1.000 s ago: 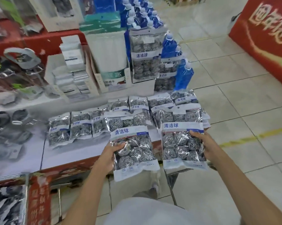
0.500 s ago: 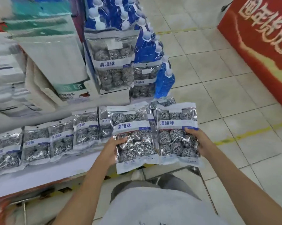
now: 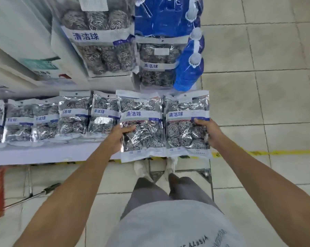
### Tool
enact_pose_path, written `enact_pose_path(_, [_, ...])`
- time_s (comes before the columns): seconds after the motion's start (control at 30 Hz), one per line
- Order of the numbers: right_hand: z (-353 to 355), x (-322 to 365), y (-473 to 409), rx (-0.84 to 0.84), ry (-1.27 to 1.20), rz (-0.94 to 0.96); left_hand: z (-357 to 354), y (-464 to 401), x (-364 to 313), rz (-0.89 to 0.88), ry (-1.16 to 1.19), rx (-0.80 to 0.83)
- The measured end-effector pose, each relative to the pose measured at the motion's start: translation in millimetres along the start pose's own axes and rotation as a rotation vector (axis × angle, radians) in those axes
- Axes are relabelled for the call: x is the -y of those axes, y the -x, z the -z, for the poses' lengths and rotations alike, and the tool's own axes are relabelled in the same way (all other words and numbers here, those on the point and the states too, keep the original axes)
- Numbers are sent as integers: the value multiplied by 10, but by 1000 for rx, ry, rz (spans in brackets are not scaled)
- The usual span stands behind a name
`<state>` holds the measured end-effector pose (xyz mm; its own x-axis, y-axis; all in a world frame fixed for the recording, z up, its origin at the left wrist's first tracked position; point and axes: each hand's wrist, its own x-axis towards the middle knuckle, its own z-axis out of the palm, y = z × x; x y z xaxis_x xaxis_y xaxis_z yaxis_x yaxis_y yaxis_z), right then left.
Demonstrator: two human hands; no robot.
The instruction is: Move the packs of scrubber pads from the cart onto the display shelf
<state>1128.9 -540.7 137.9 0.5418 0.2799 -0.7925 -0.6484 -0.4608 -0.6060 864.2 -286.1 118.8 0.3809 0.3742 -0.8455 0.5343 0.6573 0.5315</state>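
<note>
I see glossy, crinkled clear-plastic packs (image 3: 141, 129) showing coiled shiny metal scrubbers; the shelf (image 3: 49, 154) looks smooth matt white, the floor (image 3: 257, 97) dull tile.

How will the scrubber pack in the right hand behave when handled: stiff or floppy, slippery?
The right-hand pack probably flexes: thin film around loose wire balls. The glossy film may slip, though the right hand grips its edge. It is likely light.

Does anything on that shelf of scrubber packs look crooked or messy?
Mostly tidy. The two packs being held, by the left hand and right hand, stick out past the shelf edge, unlike the packs in the row beside them. Nothing looks torn or spilled.
</note>
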Motion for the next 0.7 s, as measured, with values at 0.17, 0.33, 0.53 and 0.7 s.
enact_pose_path(0.17, [-52,82,-408,16,47,-36,-205,-280,-46,1,52,-50])
enact_pose_path(0.33, [-36,-33,-673,-15,125,0,-271,-555,16,-78,-52,-162])
enact_pose_path(0.53, [-70,-157,-748,-163,140,29,-274,-647,80,-119,-227,-248])
enact_pose_path(0.7, [-111,-148,-805,-175,209,69,-361,-659,36,-137,-354,-210])
